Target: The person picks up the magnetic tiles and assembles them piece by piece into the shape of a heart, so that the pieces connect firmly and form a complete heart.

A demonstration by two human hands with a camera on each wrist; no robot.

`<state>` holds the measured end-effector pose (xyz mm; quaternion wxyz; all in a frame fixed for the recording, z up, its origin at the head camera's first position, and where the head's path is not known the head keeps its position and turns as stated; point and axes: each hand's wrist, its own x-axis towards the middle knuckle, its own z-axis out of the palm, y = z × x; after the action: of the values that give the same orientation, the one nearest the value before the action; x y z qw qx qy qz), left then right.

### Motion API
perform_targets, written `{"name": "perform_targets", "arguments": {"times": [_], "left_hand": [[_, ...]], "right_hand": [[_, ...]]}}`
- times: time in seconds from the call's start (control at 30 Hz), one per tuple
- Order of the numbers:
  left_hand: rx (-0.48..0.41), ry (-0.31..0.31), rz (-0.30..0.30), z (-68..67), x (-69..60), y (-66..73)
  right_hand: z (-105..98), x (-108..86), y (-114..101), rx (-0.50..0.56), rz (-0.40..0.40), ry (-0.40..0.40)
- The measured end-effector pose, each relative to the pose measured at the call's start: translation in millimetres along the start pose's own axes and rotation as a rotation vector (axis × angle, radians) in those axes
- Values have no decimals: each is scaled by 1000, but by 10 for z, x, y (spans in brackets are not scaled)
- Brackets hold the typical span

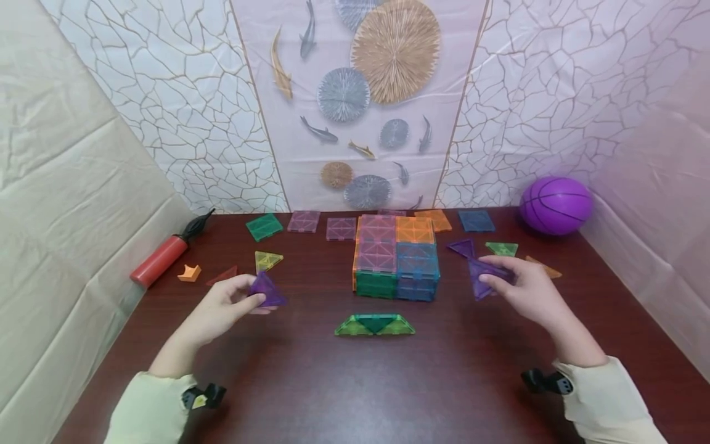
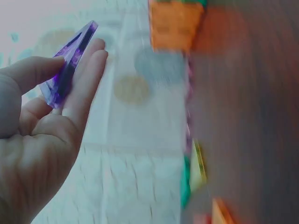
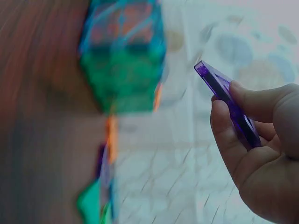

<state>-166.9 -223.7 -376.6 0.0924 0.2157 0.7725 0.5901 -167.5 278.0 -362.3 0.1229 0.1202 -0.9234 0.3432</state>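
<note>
In the head view my left hand point(image 1: 222, 308) pinches a purple triangle tile point(image 1: 267, 291) between thumb and fingers above the table's left half. My right hand point(image 1: 532, 290) pinches another purple triangle point(image 1: 481, 280) to the right of a block of square tiles point(image 1: 417, 258). The left wrist view shows the purple tile point(image 2: 70, 70) edge-on against the thumb of my left hand point(image 2: 51, 107). In the right wrist view, thumb and fingers of my right hand point(image 3: 261, 135) hold the other tile point(image 3: 226, 105). A flat green strip of triangles point(image 1: 375, 325) lies in front of the block.
Square tiles, among them a green one point(image 1: 264, 227) and a blue one point(image 1: 476, 221), line the back. Loose triangles include a yellow one point(image 1: 268, 261) and a green one point(image 1: 501, 248). A red pump point(image 1: 161, 260) is at left, a purple ball point(image 1: 557, 205) at back right.
</note>
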Motion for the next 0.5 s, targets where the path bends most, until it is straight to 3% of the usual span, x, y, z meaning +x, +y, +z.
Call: {"name": "perform_targets", "arguments": {"times": [0.2,0.4,0.5], "left_hand": [[-156,-106,71,403,294,228],[-156,-198,97,730,456,393],[-165,-233,78,857,508,434]], "right_hand": [[141,50,-416,89,-78,-5],[235,66,-717,197,-123,-58],[283,55,-823,274,-145,-94]]}}
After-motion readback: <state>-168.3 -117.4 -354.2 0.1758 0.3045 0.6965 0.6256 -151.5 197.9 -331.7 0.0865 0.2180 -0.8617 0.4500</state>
